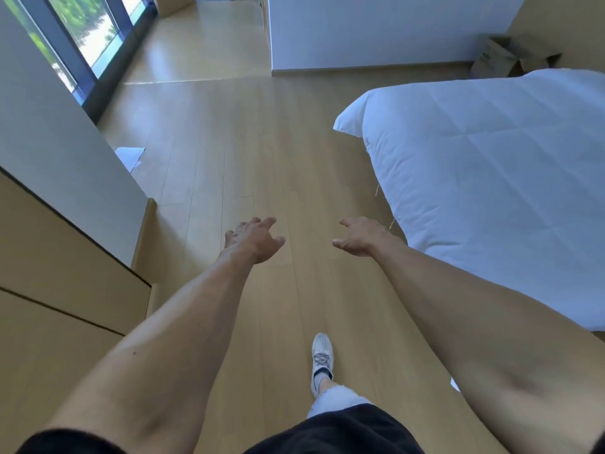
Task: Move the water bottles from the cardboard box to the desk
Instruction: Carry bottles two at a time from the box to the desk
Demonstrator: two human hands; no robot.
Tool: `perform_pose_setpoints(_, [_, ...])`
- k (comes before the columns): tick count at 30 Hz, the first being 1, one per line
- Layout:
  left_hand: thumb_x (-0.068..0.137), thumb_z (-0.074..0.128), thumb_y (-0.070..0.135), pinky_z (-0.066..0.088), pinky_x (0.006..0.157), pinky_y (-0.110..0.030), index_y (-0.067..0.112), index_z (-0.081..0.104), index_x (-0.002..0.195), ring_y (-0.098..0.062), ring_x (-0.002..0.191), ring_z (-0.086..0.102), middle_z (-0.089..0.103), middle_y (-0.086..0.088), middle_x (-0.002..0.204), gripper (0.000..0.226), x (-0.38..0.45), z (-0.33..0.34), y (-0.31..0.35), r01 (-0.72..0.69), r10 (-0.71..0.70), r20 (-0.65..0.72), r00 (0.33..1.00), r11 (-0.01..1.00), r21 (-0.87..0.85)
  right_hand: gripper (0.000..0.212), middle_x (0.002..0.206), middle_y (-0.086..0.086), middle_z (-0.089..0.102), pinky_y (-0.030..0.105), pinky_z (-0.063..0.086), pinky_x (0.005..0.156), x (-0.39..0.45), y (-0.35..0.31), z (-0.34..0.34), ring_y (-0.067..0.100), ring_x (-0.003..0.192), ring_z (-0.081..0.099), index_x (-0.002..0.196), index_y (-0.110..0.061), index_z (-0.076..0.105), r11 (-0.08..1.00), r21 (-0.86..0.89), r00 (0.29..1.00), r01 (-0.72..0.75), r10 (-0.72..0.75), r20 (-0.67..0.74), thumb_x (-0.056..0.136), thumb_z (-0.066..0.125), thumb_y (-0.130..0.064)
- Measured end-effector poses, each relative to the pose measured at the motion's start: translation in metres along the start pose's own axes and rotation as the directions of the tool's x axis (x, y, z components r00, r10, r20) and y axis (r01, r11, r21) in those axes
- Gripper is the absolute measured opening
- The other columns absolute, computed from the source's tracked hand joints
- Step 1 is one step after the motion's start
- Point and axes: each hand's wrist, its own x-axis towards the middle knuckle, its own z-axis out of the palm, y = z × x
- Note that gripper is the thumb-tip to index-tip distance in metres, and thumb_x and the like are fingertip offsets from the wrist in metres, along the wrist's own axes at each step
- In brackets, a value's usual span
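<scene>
Both hands, left [253, 239] and right [358, 235], reach forward empty (fingers loosely spread) toward the far cardboard box [510, 57].

Beneath both bare hands, the pale wood-look plank floor [262, 152] is showing a smooth, faintly glossy sheen. Right of the right hand, the white quilted cloth bed cover [491, 165] is looking soft and matt. Far beyond it, the brown open cardboard box [504, 57] is appearing dull and papery. Left of the left hand, the light wooden cabinet [65, 290] is looking smooth and matt.
</scene>
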Motion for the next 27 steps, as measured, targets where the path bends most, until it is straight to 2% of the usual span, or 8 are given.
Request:
perform_pose_setpoints(9, [0.098,0.045,0.053,0.029,0.112,-0.050,0.035,0.033,0.153,-0.029,0.141,0.036,0.037,-0.002,0.157,0.060,0.154,-0.074,0.019,0.052,-0.052,-0.004,0.999,0.997,-0.057,0.071,0.160,0.005,0.030,0.043,0.033,0.115,0.156,-0.011,-0.091,0.026,0.145,0.032,0.157,-0.029,0.023,0.998,-0.033,0.997,0.048,-0.047,0.053,0.096,0.049,-0.054])
perform_pose_setpoints(18, [0.098,0.043,0.051,0.029,0.113,-0.049,0.034,0.032,0.154,-0.029,0.141,0.036,0.038,-0.003,0.157,0.059,0.289,-0.134,-0.013,0.107,-0.108,-0.015,0.994,0.991,-0.078,0.069,0.159,0.004,0.033,0.042,0.036,0.113,0.299,-0.064,-0.148,0.027,0.143,0.036,0.156,-0.028,0.025,0.994,-0.075,0.995,0.083,-0.079,0.058,0.096,0.051,-0.053])
perform_pose_setpoints(27, [0.098,0.043,0.051,0.029,0.113,-0.049,0.034,0.032,0.153,-0.029,0.141,0.036,0.038,-0.002,0.156,0.059,0.477,-0.226,-0.058,0.007,-0.008,-0.015,1.000,0.997,-0.072,0.070,0.158,0.001,0.034,0.042,0.036,0.112,0.468,-0.144,-0.220,0.025,0.143,0.036,0.154,-0.031,0.026,1.000,-0.019,1.000,0.013,-0.013,0.018,0.094,0.053,-0.053])
